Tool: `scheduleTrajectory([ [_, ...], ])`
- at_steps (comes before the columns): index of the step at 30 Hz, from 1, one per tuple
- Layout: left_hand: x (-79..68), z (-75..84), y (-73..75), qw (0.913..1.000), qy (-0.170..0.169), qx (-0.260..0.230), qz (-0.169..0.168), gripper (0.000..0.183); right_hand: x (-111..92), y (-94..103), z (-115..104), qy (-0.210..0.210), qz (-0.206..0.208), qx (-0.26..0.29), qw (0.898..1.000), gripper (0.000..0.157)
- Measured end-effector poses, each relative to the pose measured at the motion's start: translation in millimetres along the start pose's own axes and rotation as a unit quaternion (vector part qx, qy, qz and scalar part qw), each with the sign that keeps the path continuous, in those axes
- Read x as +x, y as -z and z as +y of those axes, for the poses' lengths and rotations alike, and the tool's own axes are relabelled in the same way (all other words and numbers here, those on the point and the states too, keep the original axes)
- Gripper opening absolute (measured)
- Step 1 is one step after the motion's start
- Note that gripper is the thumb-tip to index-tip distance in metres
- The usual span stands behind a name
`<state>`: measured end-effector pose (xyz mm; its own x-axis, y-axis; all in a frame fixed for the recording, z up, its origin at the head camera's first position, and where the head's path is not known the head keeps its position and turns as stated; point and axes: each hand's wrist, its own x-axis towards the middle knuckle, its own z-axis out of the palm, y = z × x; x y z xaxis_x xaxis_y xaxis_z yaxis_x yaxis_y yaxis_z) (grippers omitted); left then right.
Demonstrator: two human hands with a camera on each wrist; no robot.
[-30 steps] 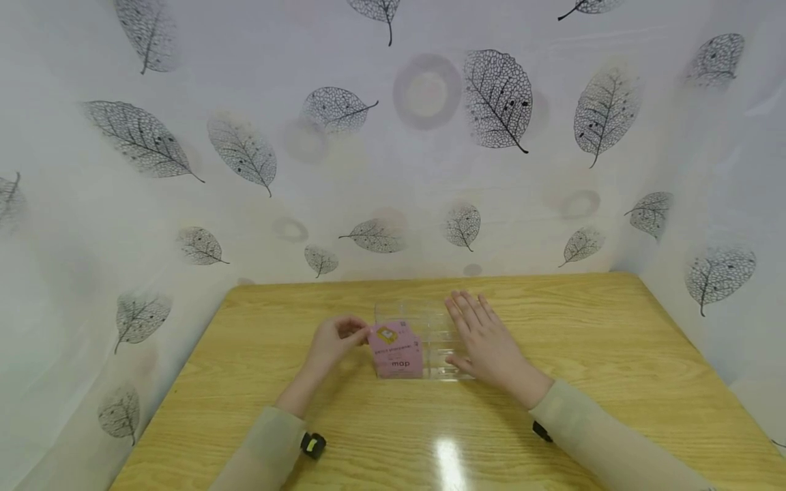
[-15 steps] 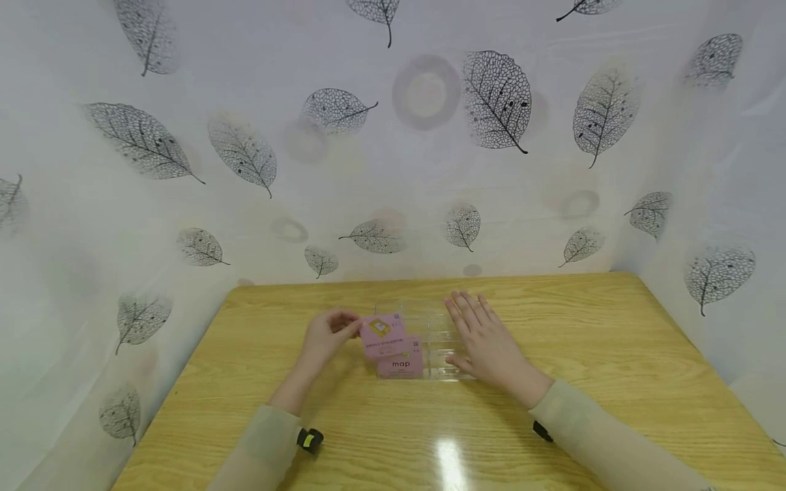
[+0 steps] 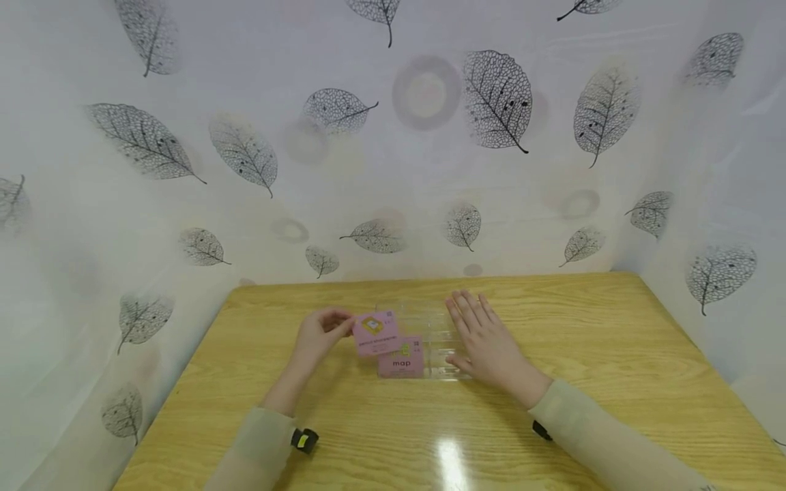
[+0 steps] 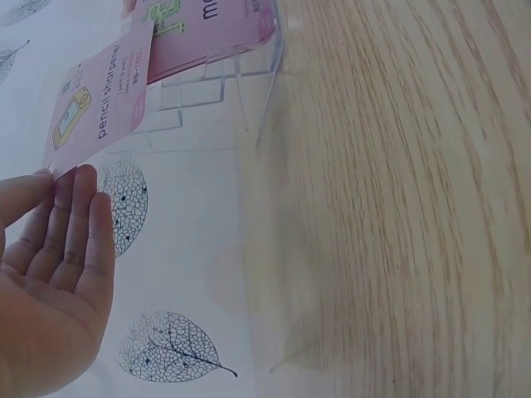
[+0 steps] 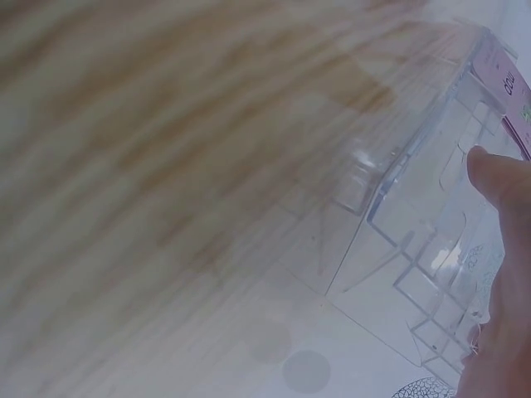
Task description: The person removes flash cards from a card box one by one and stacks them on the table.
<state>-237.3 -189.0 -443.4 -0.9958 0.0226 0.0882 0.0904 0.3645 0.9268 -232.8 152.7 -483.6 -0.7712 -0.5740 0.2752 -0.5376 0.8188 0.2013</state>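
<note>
Between thumb and fingers my left hand (image 3: 317, 337) pinches the edge of a pink pencil sharpener flashcard (image 3: 376, 334), its yellow picture facing me. Behind its lower right corner, another pink flashcard marked "map" (image 3: 402, 365) stands in the front left slot of a clear tiered card holder (image 3: 434, 314). The left wrist view shows more than one pink card stacked in that slot. My right hand (image 3: 488, 341) lies with straight fingers against the holder's right side, hiding part of it; in the right wrist view its thumb (image 5: 489, 170) is over the clear steps.
The holder stands on a wood-grain table (image 3: 393, 436) toward its back. A pale leaf-printed sheet (image 3: 393, 170) rises behind the table and along both sides. Dark bands (image 3: 305, 440) sit at the wrists.
My left hand has drawn the pencil sharpener card up and leftward off the holder, tilting it and uncovering more of the map card. My right hand has stayed in place.
</note>
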Motion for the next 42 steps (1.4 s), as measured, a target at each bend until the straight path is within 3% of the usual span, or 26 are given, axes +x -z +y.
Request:
scheduleTrajectory([
  [16,0.0,-6.9,13.0,0.9999,-0.008,-0.001,0.010,0.016,0.0,0.2,1.9,0.010,0.003,-0.004,1.000,0.108],
  [42,-5.5,-12.7,41.6,0.9985,0.030,-0.022,0.039,0.023,-1.0,4.7,1.4,0.009,-0.009,-0.001,1.000,0.106],
])
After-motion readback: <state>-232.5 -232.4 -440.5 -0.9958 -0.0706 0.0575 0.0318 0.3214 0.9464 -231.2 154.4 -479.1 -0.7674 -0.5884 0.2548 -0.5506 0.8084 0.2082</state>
